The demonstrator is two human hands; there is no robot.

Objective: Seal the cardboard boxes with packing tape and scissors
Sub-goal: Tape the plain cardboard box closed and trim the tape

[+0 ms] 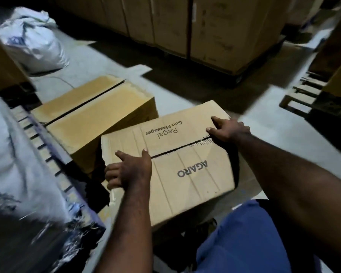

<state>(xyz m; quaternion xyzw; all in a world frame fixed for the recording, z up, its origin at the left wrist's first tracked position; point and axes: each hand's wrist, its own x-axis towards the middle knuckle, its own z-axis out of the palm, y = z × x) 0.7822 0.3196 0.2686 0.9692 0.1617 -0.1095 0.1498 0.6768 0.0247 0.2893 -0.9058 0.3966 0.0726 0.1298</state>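
Note:
A printed cardboard box (185, 174) sits in front of me on the floor, its two top flaps folded down with a dark open seam running between them. My left hand (130, 170) grips the box's left edge, thumb and index finger on top, the other fingers curled round the side. My right hand (227, 129) holds the far right end of the box beside the seam, fingers spread on the flap. A second plain box (95, 115) stands just behind to the left, flaps down with an open seam. No tape or scissors are in view.
A wrapped white load on a pallet (18, 164) crowds the left. White sacks (32, 40) lie at the back left. Tall stacked cartons (205, 26) stand at the back, and a wooden pallet with cartons (313, 91) at the right. My blue-clad knee (244, 239) is below the box.

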